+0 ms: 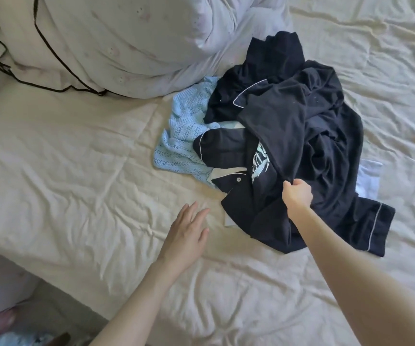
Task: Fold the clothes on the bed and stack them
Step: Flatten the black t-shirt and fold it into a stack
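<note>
Cream bed sheet spreads wrinkled beneath everything. Heap of dark navy clothes lies mid-bed, over a light blue knit. Right hand pinches the heap's near edge. Left hand, fingers straight, hovers just left of it.

A wide bed with a wrinkled cream sheet fills most of the view in soft daylight. At its head lies a large white pillow with thin dark piping. A strip of grey floor shows at the lower left.
</note>
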A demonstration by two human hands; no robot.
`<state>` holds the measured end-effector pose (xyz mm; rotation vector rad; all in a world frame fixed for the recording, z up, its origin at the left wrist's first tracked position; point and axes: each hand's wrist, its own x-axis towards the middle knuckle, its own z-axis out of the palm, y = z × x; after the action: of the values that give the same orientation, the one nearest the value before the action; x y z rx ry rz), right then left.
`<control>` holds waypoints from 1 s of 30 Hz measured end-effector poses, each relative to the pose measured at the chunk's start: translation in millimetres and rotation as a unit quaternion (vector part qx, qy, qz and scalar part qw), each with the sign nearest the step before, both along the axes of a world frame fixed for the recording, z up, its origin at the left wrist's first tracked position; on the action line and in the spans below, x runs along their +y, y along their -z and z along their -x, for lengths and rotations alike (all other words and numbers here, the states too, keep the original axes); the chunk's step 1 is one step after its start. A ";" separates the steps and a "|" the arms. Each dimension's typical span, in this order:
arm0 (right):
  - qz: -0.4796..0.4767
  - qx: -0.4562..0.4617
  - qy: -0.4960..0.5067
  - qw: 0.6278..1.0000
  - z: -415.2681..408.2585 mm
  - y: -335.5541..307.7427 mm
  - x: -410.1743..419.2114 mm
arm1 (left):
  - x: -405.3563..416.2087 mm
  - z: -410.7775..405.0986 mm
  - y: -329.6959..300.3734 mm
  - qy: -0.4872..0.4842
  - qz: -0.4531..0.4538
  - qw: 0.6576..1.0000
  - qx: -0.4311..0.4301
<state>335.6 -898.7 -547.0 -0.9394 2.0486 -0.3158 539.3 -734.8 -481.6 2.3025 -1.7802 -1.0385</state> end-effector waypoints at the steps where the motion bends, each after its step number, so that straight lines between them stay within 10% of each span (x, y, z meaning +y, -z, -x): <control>1: 0.021 -0.016 0.014 1.000 -1.3 -6.3 3.7 | -3.8 -1.1 -5.7 -0.003 0.006 1.000 -0.001; 18: 0.298 -0.090 -0.280 0.908 -4.3 -293.0 71.7 | 0.1 21.3 -220.2 0.064 0.248 0.963 0.082; 30: 0.262 -0.321 -0.114 0.903 -89.2 -494.0 97.3 | 107.5 -0.1 -278.1 -0.070 0.234 0.934 0.261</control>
<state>424.8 -801.4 -53.0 -1.1825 1.2451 -0.9439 539.4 -627.3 -203.5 1.6469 -1.4298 -0.9525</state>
